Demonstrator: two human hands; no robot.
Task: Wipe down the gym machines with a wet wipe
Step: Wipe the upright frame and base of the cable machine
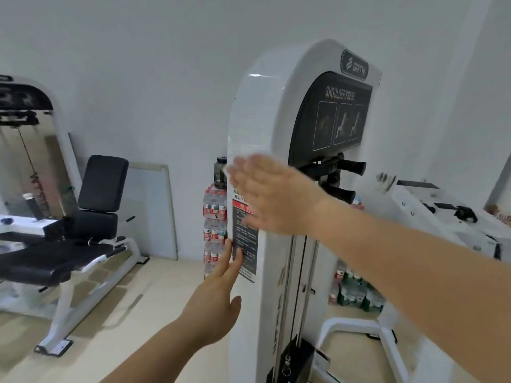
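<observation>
Hands both lie flat against the white side panel of the shoulder press machine [249, 106]. The right hand [265, 194] reaches in from the right on an outstretched forearm, back of the hand toward the camera, fingers straight and close together, pointing left. It presses the wet wipe [243, 153] against the panel. The wipe shows only as a pale, blurred sheet past the fingertips and along the upper edge of the hand, near the panel's left edge.

The left hand [218, 294] comes up from below, fingers extended upward and slightly spread, thumb out to the right. Its fingertips rest on the lower part of a dark printed sticker [247, 246] fixed to the same panel, and it holds nothing.

On the machine's front face sits a black panel [337, 120] reading SHOULDER PRESS, with black handles [351, 165] just below it. Stacked packs of water bottles [214, 217] stand behind the machine's left edge. A black padded bench [96, 189] stands well apart at left.
</observation>
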